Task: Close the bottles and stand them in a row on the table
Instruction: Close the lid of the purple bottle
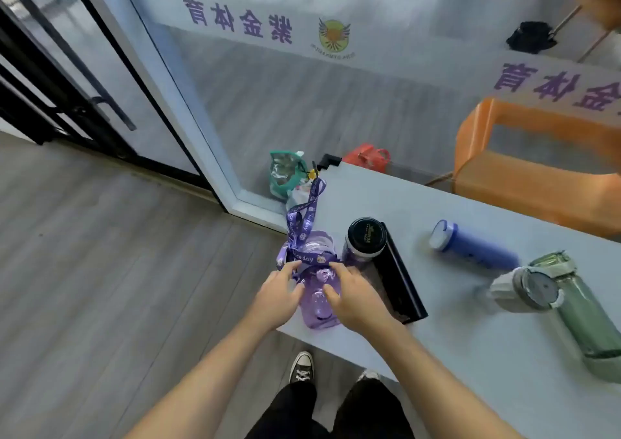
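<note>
A purple bottle (319, 299) with a purple printed strap (304, 223) stands at the near left corner of the table (470, 331). My left hand (280, 299) grips its left side, and my right hand (356, 299) presses on its lid from the right. To its right stands a black-lidded bottle (364, 238). Further right, a blue bottle (470, 245) lies on its side. A green bottle (578, 307) lies at the right with its grey flip lid (524, 289) open.
A long black box (398, 280) lies on the table beside the black-lidded bottle. An orange chair (524, 166) stands behind the table. Bags (285, 176) sit on the floor past the table's far left corner, by a glass wall.
</note>
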Action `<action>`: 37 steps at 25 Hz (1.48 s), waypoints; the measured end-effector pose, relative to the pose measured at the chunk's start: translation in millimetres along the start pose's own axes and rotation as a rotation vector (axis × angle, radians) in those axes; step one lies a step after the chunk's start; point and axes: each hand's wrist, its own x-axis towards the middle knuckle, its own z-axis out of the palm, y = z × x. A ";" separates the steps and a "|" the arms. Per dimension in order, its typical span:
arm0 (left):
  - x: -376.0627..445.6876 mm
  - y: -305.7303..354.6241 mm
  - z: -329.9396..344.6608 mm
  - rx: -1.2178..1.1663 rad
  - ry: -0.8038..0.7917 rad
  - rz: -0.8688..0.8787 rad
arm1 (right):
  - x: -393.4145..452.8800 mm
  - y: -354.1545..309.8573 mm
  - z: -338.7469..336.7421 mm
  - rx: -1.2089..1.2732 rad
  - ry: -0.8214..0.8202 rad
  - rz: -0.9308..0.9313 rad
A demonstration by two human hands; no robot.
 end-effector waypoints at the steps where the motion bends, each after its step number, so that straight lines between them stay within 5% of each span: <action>1: 5.9 -2.1 -0.2 -0.005 -0.026 -0.024 | 6.5 -3.1 3.2 -0.004 -0.013 0.001; 7: 35.2 -17.1 2.2 -0.130 -0.084 -0.209 | 46.4 -20.2 13.0 -0.166 -0.041 0.062; 14: 54.8 -3.5 6.4 -0.801 -0.111 -0.576 | 69.8 -36.5 23.3 -0.081 -0.151 0.251; 26: 70.5 12.4 -38.1 -1.031 0.326 -0.205 | 53.8 -64.8 -8.1 0.696 0.200 0.109; 31: 79.6 6.9 -46.9 -0.715 0.417 -0.083 | 48.3 -66.9 -9.9 0.566 0.123 0.144; 37: 66.7 -7.0 -31.6 -1.002 0.494 -0.233 | 45.8 -71.5 -6.5 0.375 0.212 0.155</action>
